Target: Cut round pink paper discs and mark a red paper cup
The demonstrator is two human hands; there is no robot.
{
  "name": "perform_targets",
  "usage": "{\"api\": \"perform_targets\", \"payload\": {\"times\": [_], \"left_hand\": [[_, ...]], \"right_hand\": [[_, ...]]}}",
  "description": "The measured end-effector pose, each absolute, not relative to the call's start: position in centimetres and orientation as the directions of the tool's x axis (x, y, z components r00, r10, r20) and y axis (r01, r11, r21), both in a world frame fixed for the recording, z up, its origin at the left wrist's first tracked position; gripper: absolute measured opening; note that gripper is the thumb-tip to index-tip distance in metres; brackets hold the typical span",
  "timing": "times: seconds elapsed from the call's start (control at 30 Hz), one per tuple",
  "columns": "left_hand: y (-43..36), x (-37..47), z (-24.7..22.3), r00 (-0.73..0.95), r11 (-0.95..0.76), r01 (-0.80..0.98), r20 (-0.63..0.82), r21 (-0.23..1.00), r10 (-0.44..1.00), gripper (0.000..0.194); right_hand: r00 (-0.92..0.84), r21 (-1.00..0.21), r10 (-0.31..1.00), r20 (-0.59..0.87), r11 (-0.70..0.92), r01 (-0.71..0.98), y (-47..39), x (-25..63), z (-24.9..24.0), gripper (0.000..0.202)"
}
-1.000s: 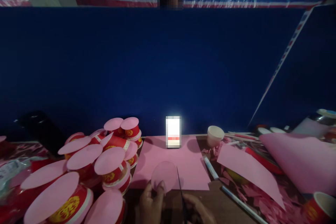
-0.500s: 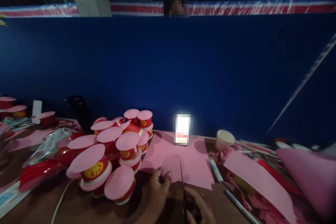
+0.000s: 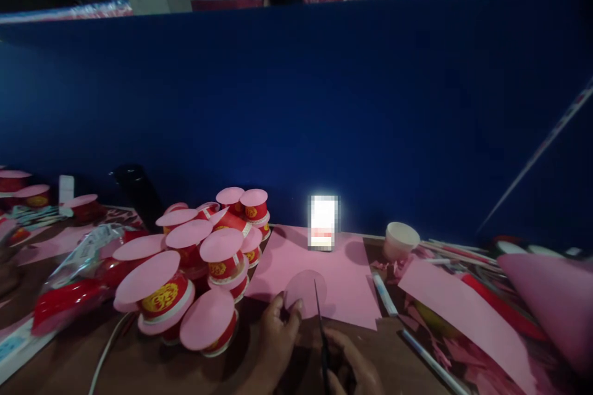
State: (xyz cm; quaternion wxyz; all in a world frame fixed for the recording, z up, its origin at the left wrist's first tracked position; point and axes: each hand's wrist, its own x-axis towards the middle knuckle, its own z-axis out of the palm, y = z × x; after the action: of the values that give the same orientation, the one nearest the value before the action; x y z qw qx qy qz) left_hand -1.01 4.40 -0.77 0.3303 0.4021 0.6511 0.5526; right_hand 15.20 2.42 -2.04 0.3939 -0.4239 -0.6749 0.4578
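Head view: left hand's thumb and fingers pinched the pink disc's near edge, above the pink sheet. Right hand's fingers gripped dark scissors, blade beside the disc. Capped red cups stood leftward.

Dim scene, glaring pixelated phone screen, dark upper corners, soft blurred edges

Paper sheet lies between the stacked cups and the marker.
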Motion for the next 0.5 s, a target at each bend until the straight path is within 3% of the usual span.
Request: {"api": "perform_targets", "payload": {"times": [0.17, 0.33, 0.5], "left_hand": [[4.3, -0.9, -0.4, -0.461, 0.073, 0.209, 0.032, 0.975, 0.887, 0.029], [4.3, -0.7, 0.5, -0.466, 0.108, 0.179, -0.012, 0.978, 0.885, 0.031], [4.5, -0.8, 0.0, -0.469, 0.070, 0.204, 0.035, 0.977, 0.883, 0.027]], "right_hand": [[-0.323, -0.940, 0.921, 0.219, 0.288, 0.181, 2.6, 15.2, -0.8, 0.043], [-0.339, -0.937, 0.919, 0.200, 0.281, 0.209, 2.7, 15.0, 0.4, 0.041], [-0.368, -0.924, 0.904, 0.218, 0.313, 0.220, 2.6, 15.0, 0.6, 0.044]]}}
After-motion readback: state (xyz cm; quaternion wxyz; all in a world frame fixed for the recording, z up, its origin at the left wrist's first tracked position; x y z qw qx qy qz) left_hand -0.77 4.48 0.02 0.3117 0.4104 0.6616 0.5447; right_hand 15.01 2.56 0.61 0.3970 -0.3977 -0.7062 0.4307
